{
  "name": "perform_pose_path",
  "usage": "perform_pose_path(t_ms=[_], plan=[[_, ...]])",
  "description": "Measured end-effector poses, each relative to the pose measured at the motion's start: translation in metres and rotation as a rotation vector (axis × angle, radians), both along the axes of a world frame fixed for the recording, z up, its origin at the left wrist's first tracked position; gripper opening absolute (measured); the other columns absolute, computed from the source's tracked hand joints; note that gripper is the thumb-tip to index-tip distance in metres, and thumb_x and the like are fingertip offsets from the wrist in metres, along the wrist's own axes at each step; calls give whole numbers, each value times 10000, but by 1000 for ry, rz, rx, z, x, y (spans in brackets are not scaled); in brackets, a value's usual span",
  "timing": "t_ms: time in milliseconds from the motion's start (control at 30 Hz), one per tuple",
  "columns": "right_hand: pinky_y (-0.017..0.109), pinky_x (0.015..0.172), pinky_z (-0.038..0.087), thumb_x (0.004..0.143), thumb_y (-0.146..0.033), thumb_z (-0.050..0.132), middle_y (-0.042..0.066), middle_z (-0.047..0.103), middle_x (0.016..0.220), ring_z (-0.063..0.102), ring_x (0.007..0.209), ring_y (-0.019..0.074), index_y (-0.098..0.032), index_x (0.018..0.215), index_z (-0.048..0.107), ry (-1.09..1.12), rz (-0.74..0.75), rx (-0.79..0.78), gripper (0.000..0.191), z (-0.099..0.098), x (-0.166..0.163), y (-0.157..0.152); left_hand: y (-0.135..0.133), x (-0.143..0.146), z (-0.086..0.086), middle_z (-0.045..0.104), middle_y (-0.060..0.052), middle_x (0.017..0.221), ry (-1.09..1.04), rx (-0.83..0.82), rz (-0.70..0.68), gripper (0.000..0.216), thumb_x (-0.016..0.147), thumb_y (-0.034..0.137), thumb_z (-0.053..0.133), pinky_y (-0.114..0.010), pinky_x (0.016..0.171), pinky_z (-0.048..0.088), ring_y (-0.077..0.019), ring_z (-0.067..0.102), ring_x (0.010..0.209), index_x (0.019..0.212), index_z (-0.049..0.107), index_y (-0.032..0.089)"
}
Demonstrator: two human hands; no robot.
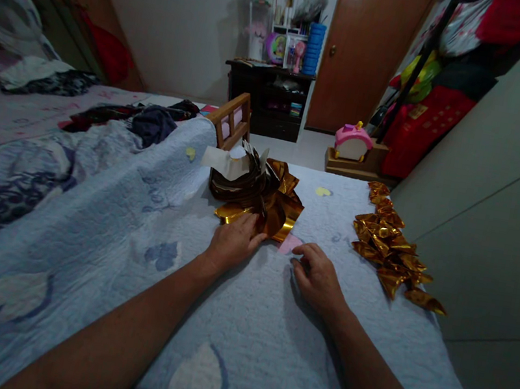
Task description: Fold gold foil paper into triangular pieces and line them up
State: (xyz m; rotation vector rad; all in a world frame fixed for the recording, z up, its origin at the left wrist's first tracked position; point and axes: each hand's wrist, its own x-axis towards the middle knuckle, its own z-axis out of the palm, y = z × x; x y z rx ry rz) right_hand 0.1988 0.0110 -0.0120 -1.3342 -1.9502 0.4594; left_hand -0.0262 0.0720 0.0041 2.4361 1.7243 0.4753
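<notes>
A loose pile of gold foil paper sheets [281, 211], some showing pale undersides, lies on the bed ahead of me. My left hand [234, 242] is at the pile's near edge, with its fingers on a gold foil sheet and its tips partly hidden. To the right, my right hand [319, 277] hovers low over the quilt, beside a pink patch. Its fingers are loosely bent, thumb and forefinger apart, with nothing visible between them. Several folded gold foil pieces [385, 241] lie in a row along the bed's right side.
A blue patterned quilt [260, 346] covers the bed, rising in a ridge on the left. A wooden rail [232, 118] stands behind the pile. Crumpled clothes [152, 125] lie at the left. A pale cabinet [493, 244] borders the right side; a dark stand [265, 100] is at the far wall.
</notes>
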Motion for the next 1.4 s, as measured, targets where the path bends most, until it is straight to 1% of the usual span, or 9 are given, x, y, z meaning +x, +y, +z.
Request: perform_pose_path(t_ms=[167,300,400,533,667,767,1067,1267,1400], plan=[[318,694,489,849,-96,529,70,638,943,612,798,200,-200,995,626,2,6,1,204,1,-1,0,3,-1,-8,713,-162,1189,-18,97,-99,295,1000,191,439,-428,1014,494,-293,645,1119,1190,647,105],[322,706,491,853,-92,522,74,640,950,612,795,198,-189,997,627,-6,1,-10,203,1,-1,0,6,-2,-12,732,-152,1145,-137,115,-82,308,984,174,430,-430,1008,513,-282,669,1095,1167,673,126],[324,711,490,858,-99,523,73,642,953,609,792,196,-191,995,625,-5,1,-11,194,0,-1,0,3,-2,-9,757,-125,1066,-200,82,-57,288,962,163,471,-398,936,547,-271,706,1015,1140,698,160],[318,695,486,852,-105,528,68,639,943,604,783,194,-198,993,627,3,-4,-21,197,-1,-1,1,-1,-2,-6,777,-106,1037,-205,49,36,357,963,152,478,-348,816,571,-256,739,883,1258,676,178],[315,696,484,844,-103,526,66,635,930,601,786,195,-199,981,628,-2,2,-18,195,-2,-1,1,-1,-1,-10,773,-100,1117,-210,86,51,523,933,76,433,-322,840,573,-233,746,895,1426,568,188],[318,696,481,846,-103,523,66,640,927,599,783,195,-201,978,626,-5,4,-11,194,-2,0,1,1,-2,-13,776,-95,1109,-218,82,24,555,921,67,424,-330,855,575,-235,749,904,1445,550,198],[336,722,481,852,-110,522,81,640,954,591,795,201,-185,990,623,-17,14,-36,186,-2,1,1,1,-4,0,770,-115,1138,-347,31,97,321,913,116,604,-406,935,568,-275,741,1008,1219,689,166],[341,743,482,861,-116,516,77,636,947,592,813,206,-188,993,623,-4,11,-37,184,-2,0,0,1,-2,0,782,-68,917,-435,-29,113,357,844,81,676,-367,807,566,-238,743,838,1188,692,176],[346,759,478,868,-118,511,79,636,950,587,828,208,-185,990,618,-10,12,-32,176,-3,-1,0,-1,0,-2,753,-30,861,-476,-41,61,246,822,74,692,-303,738,529,-183,699,761,1040,730,181]])
